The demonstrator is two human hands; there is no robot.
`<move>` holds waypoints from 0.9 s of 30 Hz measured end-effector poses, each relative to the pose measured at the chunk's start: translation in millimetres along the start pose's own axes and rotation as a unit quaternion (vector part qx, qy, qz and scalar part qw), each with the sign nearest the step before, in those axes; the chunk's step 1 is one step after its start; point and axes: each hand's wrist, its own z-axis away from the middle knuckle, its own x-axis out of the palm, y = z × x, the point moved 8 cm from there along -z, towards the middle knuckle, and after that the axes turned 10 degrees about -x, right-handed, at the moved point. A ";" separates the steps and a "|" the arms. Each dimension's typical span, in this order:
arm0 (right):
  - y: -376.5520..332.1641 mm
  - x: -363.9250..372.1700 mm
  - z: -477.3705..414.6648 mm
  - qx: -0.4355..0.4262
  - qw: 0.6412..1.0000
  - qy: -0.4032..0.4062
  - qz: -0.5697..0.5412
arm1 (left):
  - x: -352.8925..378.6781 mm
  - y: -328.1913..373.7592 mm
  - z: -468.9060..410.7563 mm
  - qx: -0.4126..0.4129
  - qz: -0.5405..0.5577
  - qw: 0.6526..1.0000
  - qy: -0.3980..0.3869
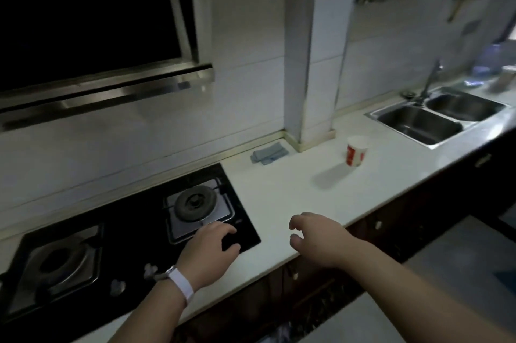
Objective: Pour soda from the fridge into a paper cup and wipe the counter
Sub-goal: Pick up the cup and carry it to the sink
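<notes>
A red and white paper cup [356,150] stands upright on the white counter [282,192], right of the tiled pillar. A folded blue-grey cloth [269,153] lies on the counter against the back wall, left of the pillar. My left hand [208,252], with a white wristband, hovers over the front right corner of the black hob, fingers loosely curled and holding nothing. My right hand [318,236] hangs over the counter's front edge, fingers apart and empty. No soda and no fridge are in view.
A black two-burner gas hob [134,233] fills the left of the counter, under a steel range hood [106,91]. A double steel sink [435,116] with a tap sits at the right. Dark cabinets run below the counter. A utensil rack hangs on the wall.
</notes>
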 end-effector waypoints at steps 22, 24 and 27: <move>240.3 -78.4 -5.7 0.266 0.963 0.049 -0.004 | 123.4 211.0 -250.9 0.180 0.003 0.966 -0.187; 252.7 -79.8 0.0 0.274 0.960 0.048 -0.011 | 133.1 224.2 -258.4 0.187 -0.001 0.962 -0.196; 273.6 -87.5 7.3 0.284 0.957 0.064 -0.015 | 148.7 243.0 -269.1 0.191 -0.002 0.961 -0.201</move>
